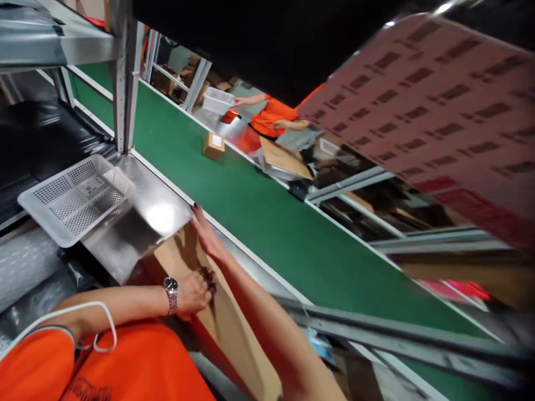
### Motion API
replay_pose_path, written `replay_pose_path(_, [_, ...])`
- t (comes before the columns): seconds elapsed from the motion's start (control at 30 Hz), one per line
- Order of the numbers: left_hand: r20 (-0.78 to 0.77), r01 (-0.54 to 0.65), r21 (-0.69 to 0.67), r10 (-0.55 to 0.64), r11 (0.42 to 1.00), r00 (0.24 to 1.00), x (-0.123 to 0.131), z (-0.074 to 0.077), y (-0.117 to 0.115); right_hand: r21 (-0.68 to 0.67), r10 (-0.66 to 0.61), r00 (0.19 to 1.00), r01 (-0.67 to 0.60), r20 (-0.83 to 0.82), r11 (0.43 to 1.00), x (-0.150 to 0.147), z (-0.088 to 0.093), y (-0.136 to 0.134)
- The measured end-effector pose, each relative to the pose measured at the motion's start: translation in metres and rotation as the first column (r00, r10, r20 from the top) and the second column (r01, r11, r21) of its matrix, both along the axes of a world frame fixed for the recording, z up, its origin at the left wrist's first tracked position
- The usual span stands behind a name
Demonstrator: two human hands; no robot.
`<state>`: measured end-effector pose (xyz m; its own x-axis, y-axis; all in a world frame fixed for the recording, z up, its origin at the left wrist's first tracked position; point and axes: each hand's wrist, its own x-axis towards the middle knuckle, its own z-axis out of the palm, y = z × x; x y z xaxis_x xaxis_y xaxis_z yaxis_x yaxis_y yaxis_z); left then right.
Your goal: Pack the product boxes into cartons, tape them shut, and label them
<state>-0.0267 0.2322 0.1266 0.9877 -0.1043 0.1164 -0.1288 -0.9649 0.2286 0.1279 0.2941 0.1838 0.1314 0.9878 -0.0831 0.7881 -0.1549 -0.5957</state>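
A long brown cardboard box stretches from the lower middle of the view up to a shiny metal work surface. My left hand, with a watch at its wrist, rests on the upper face of the box. Its fingers are curled in, and whatever they might hold is hidden. Along the far edge of the box lies my right hand, its fingers stretched out towards the metal surface. That palm faces the cardboard.
A white perforated basket sits tilted at left. Beyond runs a green conveyor belt carrying a small labelled carton. Across it, a person in orange touches a white basket. A metal post rises at left.
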Motion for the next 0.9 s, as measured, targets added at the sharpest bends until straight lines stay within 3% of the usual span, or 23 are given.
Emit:
replay_pose_path(0.13, [-0.113,0.029,0.034,-0.025,0.999,0.993,-0.001,0.006,0.003,0.143,-0.182,0.966,0.157,0.182,0.977,0.057,0.078,-0.064])
replay_pose_path(0.23, [-0.163,0.053,0.034,-0.046,0.998,0.986,-0.001,0.01,0.004,0.257,-0.296,0.867,0.203,0.4,0.945,0.08,0.138,-0.134])
replay_pose_path(0.3, [-0.178,0.052,-0.002,-0.052,0.999,0.983,0.0,0.011,0.005,0.32,-0.373,0.779,0.232,0.504,0.918,0.083,0.16,-0.176])
replay_pose_path(0.33, [-0.182,0.044,-0.028,-0.049,0.999,0.982,0.0,0.011,0.005,0.343,-0.405,0.741,0.247,0.536,0.906,0.083,0.16,-0.194])
replay_pose_path(0.4, [-0.196,0.03,-0.076,-0.044,0.997,0.98,0.0,0.012,0.005,0.373,-0.461,0.69,0.288,0.558,0.882,0.077,0.136,-0.223])
replay_pose_path(0.5, [-0.255,0.021,-0.062,-0.036,0.998,0.966,0.0,0.017,0.004,0.342,-0.55,0.665,0.43,0.505,0.835,0.059,0.051,-0.244])
replay_pose_path(0.57, [-0.305,0.034,-0.018,-0.038,0.999,0.951,-0.001,0.023,0.004,0.19,-0.597,0.661,0.583,0.454,0.79,0.046,-0.01,-0.249])
replay_pose_path(0.63, [-0.341,0.043,0.012,-0.037,0.999,0.939,-0.001,0.029,0.006,0.026,-0.571,0.732,0.607,0.372,0.794,0.041,-0.05,-0.249])
replay_pose_path(0.7, [-0.348,0.036,0.024,-0.026,0.999,0.937,-0.001,0.033,0.01,-0.03,-0.59,0.783,0.606,0.199,0.795,0.048,-0.062,-0.25])
replay_pose_path(0.77, [-0.343,0.023,0.023,-0.014,0.999,0.939,0.0,0.033,0.013,-0.007,-0.627,0.779,0.627,0.024,0.779,0.067,-0.053,-0.255])
replay_pose_path(0.83, [-0.316,0.017,0.012,-0.012,1.0,0.949,0.0,0.03,0.015,0.03,-0.676,0.729,0.682,-0.11,0.731,0.087,-0.035,-0.268])
replay_pose_path(0.9, [-0.289,0.007,0.018,-0.002,1.0,0.957,-0.002,0.024,0.016,0.055,-0.744,0.631,0.769,-0.221,0.636,0.1,-0.023,-0.286])
